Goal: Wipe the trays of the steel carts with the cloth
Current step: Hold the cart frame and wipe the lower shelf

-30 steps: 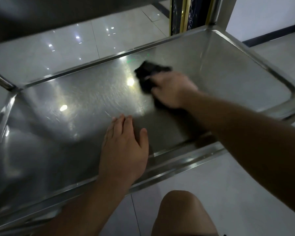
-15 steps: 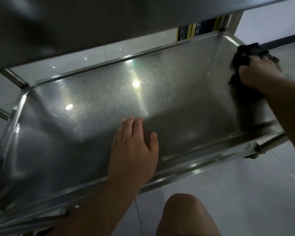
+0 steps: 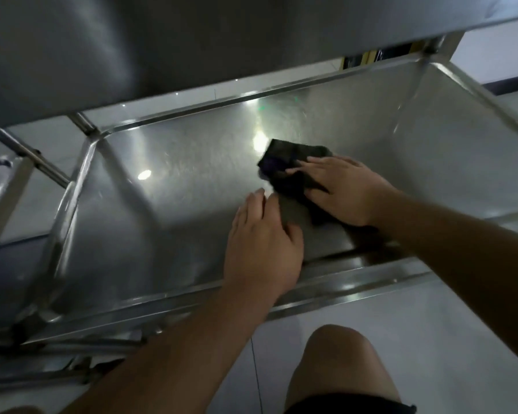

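the right hand lies flat with fingers spread, pressing the dark cloth onto the lower tray floor, near its centre. at seven o'clock of the cloth, the left hand rests open on the steel, likely bracing the crouched reach under the upper tray.

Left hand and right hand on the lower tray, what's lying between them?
In the head view, the dark cloth fills the gap: pressed under the right hand, its near edge by the left hand.
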Available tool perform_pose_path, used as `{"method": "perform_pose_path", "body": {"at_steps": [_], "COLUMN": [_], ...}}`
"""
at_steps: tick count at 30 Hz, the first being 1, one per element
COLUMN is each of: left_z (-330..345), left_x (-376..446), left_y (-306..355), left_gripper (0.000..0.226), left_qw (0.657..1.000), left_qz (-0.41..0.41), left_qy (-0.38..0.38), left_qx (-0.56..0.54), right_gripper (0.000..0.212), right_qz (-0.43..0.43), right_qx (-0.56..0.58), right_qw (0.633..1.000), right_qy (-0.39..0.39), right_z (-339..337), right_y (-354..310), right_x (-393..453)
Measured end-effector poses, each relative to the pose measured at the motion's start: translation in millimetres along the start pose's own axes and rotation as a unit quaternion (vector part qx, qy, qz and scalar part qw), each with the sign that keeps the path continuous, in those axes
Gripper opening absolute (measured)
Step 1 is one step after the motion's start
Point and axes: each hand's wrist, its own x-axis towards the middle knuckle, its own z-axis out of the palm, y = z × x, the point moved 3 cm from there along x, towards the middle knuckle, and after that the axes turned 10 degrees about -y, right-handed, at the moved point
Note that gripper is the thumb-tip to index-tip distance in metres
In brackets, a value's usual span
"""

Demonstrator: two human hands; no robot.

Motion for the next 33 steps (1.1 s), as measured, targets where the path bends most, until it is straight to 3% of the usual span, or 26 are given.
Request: {"method": "perform_pose_path", "body": {"at_steps": [4,8,14,16,19,23,27,30,33], "left_z": [-6,-35,-75,-73,-67,-66,-65,-65,-64], "left_x": [-1,-11,-70,-79,-77,-78,-79,-80,-80], "left_y": [-3,-38,-154,-162,-164,-168,-170,-170,-168], "left_gripper": [0.041,0.036,0.065,0.075,0.072,0.064,0.064,0.065,0.064], "left_qw": [0.997,0.988,0.989,0.986,0.986,0.987,0.989,0.988,0.988], "left_qz": [0.003,-0.01,-0.133,-0.154,-0.15,-0.139,-0.128,-0.129,-0.132], "left_qy": [0.026,0.049,0.01,0.002,0.017,0.033,0.032,0.035,0.026], "left_qx": [-0.075,-0.147,0.056,0.059,0.074,0.073,0.07,0.074,0.075], "right_gripper": [0.069,0.059,0.066,0.065,0.058,0.054,0.06,0.067,0.059], "right_qz": [0.118,0.292,0.388,0.366,0.282,0.074,-0.053,-0.023,0.153], "right_qx": [0.033,0.056,0.111,0.106,0.065,-0.002,0.001,-0.005,0.041], "right_qw": [0.992,0.954,0.913,0.922,0.954,0.996,0.999,1.0,0.987], "right_qy": [0.015,0.051,0.067,0.071,0.075,0.056,-0.005,0.009,0.038], "right_z": [-2,-6,-11,-12,-10,15,31,29,7], "right_y": [57,104,86,50,-35,-155,-174,-124,-22], "right_x": [-78,-110,-38,4,63,101,68,19,-21]}}
